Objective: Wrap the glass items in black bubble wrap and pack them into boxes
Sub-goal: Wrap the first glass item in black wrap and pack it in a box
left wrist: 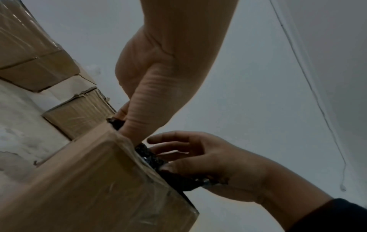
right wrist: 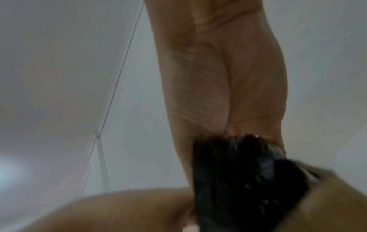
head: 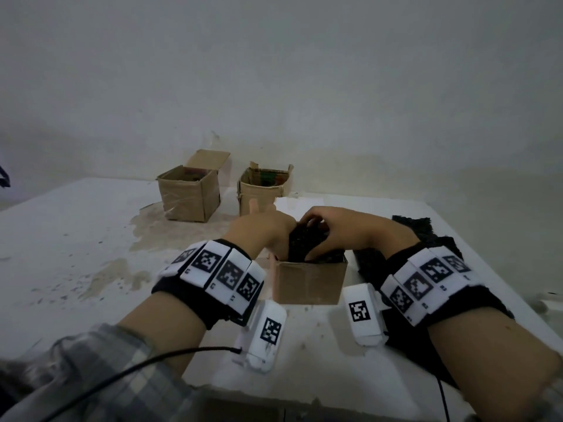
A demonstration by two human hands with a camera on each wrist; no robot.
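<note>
Head view: both hands lower a black bubble-wrapped bundle (head: 307,243) into a small open cardboard box (head: 309,281) near the tabletop's (head: 76,239) front edge. Left hand (head: 262,229) grips the bundle's left side, fingers inside the box. Right hand (head: 338,226) curls over its top (thumb underneath). Two more boxes (head: 190,193) stand at the back edge; spare black wrap (head: 426,236) lies toward the right edge.

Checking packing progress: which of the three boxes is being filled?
The nearest box, between both hands; a black bundle sits in it. The other two stand back by the wall.
</note>
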